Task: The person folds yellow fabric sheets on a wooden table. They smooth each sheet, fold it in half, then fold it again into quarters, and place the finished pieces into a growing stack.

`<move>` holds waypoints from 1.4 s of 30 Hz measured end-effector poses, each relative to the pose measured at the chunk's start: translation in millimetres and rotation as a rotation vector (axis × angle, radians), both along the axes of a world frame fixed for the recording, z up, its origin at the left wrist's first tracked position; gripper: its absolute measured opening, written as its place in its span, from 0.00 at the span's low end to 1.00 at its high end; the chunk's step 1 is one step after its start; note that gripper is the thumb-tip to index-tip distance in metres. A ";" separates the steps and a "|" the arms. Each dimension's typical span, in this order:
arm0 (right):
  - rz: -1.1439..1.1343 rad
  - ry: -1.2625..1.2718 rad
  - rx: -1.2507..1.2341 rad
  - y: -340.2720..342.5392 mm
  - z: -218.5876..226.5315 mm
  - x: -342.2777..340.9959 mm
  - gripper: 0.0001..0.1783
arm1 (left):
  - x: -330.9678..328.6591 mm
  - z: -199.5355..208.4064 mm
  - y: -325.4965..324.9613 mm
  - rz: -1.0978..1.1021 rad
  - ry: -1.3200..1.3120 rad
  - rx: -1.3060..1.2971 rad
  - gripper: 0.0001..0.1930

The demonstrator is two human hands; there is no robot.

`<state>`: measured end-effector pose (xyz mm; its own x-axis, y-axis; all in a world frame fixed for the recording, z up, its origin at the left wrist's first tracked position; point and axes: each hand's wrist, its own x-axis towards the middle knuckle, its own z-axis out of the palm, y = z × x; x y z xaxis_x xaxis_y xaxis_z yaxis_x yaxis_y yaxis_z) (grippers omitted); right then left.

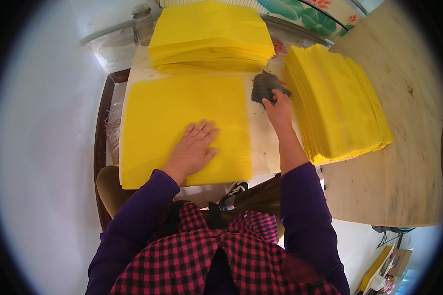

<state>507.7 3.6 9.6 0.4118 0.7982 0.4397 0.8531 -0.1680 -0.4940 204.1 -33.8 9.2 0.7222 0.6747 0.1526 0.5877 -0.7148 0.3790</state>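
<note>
A yellow fabric sheet (182, 98) lies flat on the table in front of me. My left hand (194, 147) rests palm down on it, fingers stretched out. To the right of the sheet is a small dark grey cloth (264, 86) with zigzag edges. My right hand (279, 109) is at the near side of this cloth, its thumb and fingers bent onto it. Part of the cloth lies under the fingers. A small orange-red bit shows beside it; I cannot make out what it is.
A thick stack of yellow fabric (209, 29) stands at the far side, with another yellow stack (334, 101) at the right. Behind them to the left is a grey bottle (142, 24). The wooden table (379, 182) extends right; a white wall (44, 123) borders the left.
</note>
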 end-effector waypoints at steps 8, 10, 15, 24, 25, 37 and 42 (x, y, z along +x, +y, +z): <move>-0.118 0.053 -0.275 26.2 -14.4 22.8 0.19 | 0.9 -0.2 0.3 0.000 -0.016 0.008 0.28; -0.157 0.141 -0.216 23.6 -16.3 25.9 0.22 | 1.3 0.0 0.4 -0.005 -0.024 0.007 0.28; -0.068 0.339 -0.128 2.9 -11.8 26.5 0.23 | 0.5 -0.3 -0.4 -0.009 -0.027 0.026 0.27; 0.158 0.758 -0.117 -97.0 -0.9 -1.5 0.10 | -0.4 -2.4 0.2 -0.012 -0.019 0.051 0.28; 0.155 0.728 -0.151 -110.4 -2.8 -6.5 0.11 | -0.3 -2.4 0.2 -0.014 -0.017 0.048 0.28; 0.369 0.755 -0.040 -151.1 -6.1 -70.7 0.26 | -1.5 -4.2 1.0 -0.023 -0.107 0.060 0.27; 0.429 0.618 -0.137 -140.8 -13.4 -83.3 0.28 | -6.3 -1.2 4.5 -0.043 -0.208 0.095 0.27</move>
<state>424.4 -137.2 -3.8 0.1925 0.9744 0.1157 0.4331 0.0214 -0.9011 197.8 -29.3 7.9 0.6960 0.6196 0.3628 0.4724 -0.7757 0.4185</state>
